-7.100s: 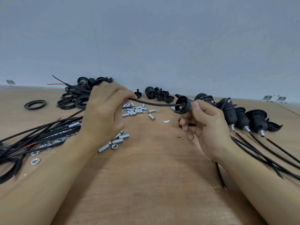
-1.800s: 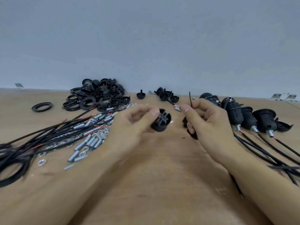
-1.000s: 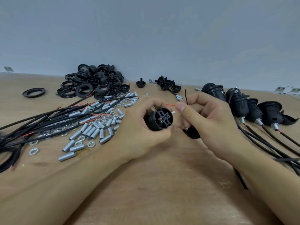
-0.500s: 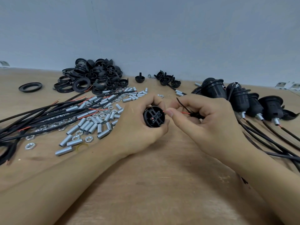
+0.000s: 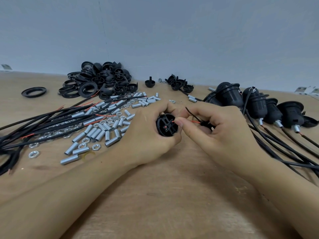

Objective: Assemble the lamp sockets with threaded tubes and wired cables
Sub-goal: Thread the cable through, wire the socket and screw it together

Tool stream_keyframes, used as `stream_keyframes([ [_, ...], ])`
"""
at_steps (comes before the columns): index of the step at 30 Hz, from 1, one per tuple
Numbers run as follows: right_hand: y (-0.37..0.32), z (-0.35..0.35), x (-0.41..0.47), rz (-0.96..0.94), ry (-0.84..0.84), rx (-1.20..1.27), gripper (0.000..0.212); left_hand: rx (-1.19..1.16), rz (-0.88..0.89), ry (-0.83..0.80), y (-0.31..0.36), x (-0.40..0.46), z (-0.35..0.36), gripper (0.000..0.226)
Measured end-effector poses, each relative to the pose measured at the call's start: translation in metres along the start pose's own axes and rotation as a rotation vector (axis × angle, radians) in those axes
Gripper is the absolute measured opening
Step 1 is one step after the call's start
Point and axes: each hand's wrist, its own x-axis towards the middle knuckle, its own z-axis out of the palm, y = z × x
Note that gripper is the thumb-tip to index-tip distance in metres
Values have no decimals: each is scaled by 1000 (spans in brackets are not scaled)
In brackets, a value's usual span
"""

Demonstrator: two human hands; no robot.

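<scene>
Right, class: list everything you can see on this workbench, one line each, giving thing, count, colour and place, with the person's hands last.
socket core: one, black, gripped in the left hand, centre
red wire: one, red, pinched by the right hand, its tip at the socket core
black wire: one, black, sticking up from the right hand
threaded tubes: many, silver, scattered left of centre
nuts: many, silver, among the tubes
cables: a bundle, black with red ends, left
loose socket parts: a heap, black, back left
ring: one, black, far left
small caps: a few, black, back centre
assembled sockets: about four, black, right, cables trailing
table: one, wooden
left hand: one
right hand: one
</scene>
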Motion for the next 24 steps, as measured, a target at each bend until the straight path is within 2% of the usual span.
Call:
stream_keyframes([
  [5,-2,0,0,-32,-8,-26,20,20,8,2,-1,0,0,16],
  [17,0,0,-1,47,-25,-55,5,38,4,-13,-2,0,1,17],
  [21,-2,1,-1,30,-38,-165,11,102,12,-27,-4,1,1,27],
  [24,-2,3,-2,36,-28,-211,12,115,24,-27,-2,1,2,24],
])
